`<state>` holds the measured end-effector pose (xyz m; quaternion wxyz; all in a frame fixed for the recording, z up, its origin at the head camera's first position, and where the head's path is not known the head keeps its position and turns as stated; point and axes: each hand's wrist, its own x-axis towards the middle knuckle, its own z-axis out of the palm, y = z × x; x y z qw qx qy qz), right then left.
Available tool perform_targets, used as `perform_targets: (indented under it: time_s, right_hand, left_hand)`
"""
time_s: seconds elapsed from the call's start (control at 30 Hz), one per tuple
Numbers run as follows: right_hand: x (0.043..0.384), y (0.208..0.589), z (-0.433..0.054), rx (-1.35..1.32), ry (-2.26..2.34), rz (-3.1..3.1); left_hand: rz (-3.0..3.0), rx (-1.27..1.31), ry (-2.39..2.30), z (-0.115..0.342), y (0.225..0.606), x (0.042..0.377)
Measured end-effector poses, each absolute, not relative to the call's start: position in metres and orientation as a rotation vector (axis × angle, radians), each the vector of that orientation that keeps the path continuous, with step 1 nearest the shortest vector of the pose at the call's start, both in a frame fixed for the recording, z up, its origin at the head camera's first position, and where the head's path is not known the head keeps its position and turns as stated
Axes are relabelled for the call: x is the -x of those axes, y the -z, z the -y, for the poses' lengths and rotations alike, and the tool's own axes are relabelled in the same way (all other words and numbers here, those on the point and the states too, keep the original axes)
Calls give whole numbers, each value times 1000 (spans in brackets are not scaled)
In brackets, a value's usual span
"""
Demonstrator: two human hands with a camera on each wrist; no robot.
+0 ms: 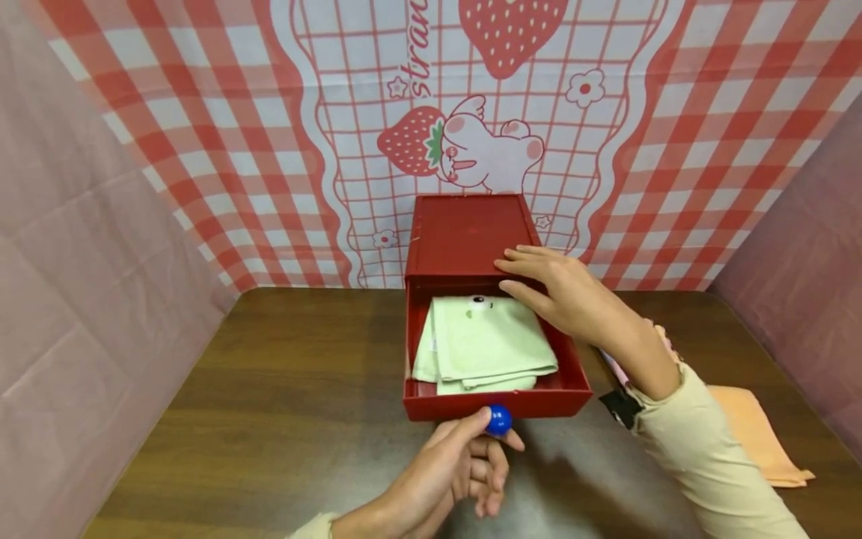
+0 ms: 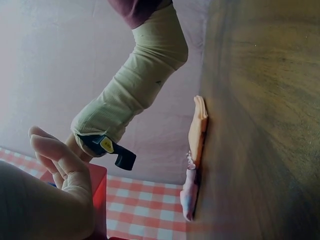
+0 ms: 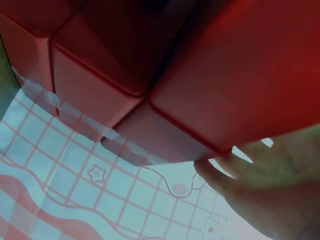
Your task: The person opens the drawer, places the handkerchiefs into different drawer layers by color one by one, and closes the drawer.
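A red drawer box (image 1: 471,233) stands against the back cloth, its upper drawer (image 1: 471,406) pulled out toward me. Inside the drawer lies a folded pale green towel (image 1: 494,340) with a small face on it. My left hand (image 1: 451,464) pinches a round blue knob (image 1: 500,421) at the drawer's front between thumb and finger, the other fingers loosely bent. With fingers stretched out, my right hand (image 1: 566,288) rests on the right side of the box's top. The right wrist view shows that hand (image 3: 270,185) along the box's edge, with more red drawers (image 3: 90,90) stacked.
An orange folded cloth (image 1: 757,434) lies on the wooden table (image 1: 283,404) at the right, partly behind my right sleeve. Beside it is a pinkish item (image 2: 189,195), mostly hidden by my arm in the head view. A strawberry-print cloth (image 1: 364,112) hangs behind the box.
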<state>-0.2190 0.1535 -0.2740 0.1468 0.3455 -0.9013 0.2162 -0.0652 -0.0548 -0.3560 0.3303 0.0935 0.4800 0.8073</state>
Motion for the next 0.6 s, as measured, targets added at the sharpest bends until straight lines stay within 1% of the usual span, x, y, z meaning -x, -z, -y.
perform_targets:
  time_s: [0.27, 0.6]
  right_hand:
    - [224, 281, -149, -973, -639, 2409]
    - [222, 274, -148, -895, -594, 2484]
  left_hand:
    - [-1261, -256, -2098, 54, 356, 66]
    - [-1282, -271, -2079, 54, 354, 67]
